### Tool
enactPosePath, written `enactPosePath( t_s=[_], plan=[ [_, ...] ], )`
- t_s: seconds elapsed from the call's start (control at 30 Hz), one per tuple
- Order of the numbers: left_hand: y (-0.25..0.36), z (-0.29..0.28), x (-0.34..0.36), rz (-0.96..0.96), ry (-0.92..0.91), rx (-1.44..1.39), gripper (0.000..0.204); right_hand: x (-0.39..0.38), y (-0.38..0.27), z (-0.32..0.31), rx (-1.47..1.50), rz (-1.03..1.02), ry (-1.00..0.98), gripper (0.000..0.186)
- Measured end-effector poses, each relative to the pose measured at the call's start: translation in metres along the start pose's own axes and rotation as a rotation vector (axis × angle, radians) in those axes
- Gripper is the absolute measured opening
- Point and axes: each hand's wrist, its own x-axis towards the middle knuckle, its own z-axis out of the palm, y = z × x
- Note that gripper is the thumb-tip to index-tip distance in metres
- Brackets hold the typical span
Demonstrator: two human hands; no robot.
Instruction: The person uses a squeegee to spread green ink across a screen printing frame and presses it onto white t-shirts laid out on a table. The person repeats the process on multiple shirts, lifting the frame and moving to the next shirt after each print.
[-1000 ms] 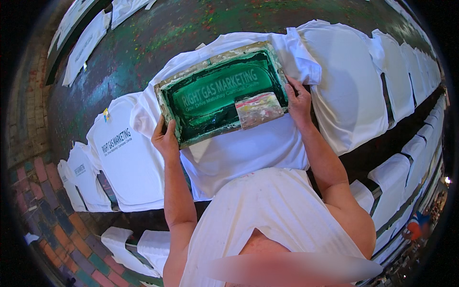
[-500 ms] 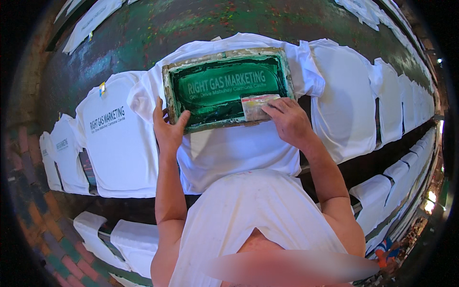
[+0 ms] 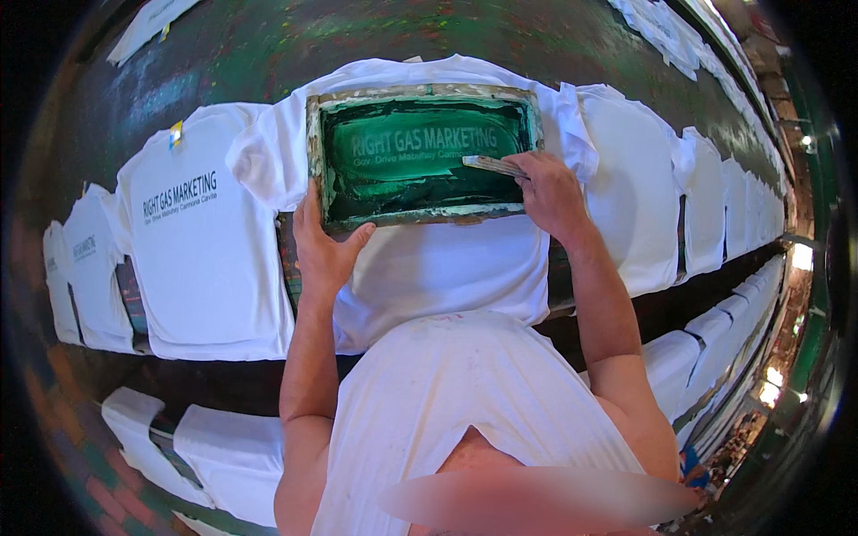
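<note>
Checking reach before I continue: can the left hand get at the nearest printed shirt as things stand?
Likely yes: the printed shirt lies just left of the left hand, with only a strip of table between. The hand would probably have to leave the frame it seems to touch.

Light is moderate, leaving a pale sheen on the bench (image 3: 268,54) toward its left end; small lamps or openings (image 3: 803,257) glare beyond its right end. Fisheye distortion curves the bench's edges, black vignetting rings the field, and a blurred patch (image 3: 536,500) lies beyond its near edge.
</note>
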Motion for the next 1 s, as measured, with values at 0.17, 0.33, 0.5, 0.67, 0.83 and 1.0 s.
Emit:
enactPosePath(
  t_s=[0.17,0.33,0.5,0.67,0.83,1.0],
  plan=[
    [0.003,-0.002,0.002,-0.055,-0.005,0.004,0.125,-0.007,-0.022,0.007,0.038,-0.048,-0.023,0.036],
    [0.005,-0.006,0.007,-0.077,-0.015,-0.031,0.126,0.022,-0.04,0.008,0.103,-0.152,-0.152,0.036],
    [0.006,-0.008,0.007,-0.076,-0.027,-0.032,0.127,0.085,-0.075,0.042,0.142,-0.394,-0.071,0.034],
    [0.006,-0.008,0.008,-0.078,-0.03,-0.034,0.129,0.135,-0.099,0.067,0.071,-0.355,0.045,0.041],
    [0.006,-0.008,0.008,-0.076,-0.031,-0.018,0.132,0.132,-0.104,0.074,0.018,-0.417,0.032,0.049],
    [0.01,-0.009,0.008,-0.088,-0.039,0.01,0.131,0.081,-0.107,0.078,0.015,-0.539,0.053,0.053]
  ],
)
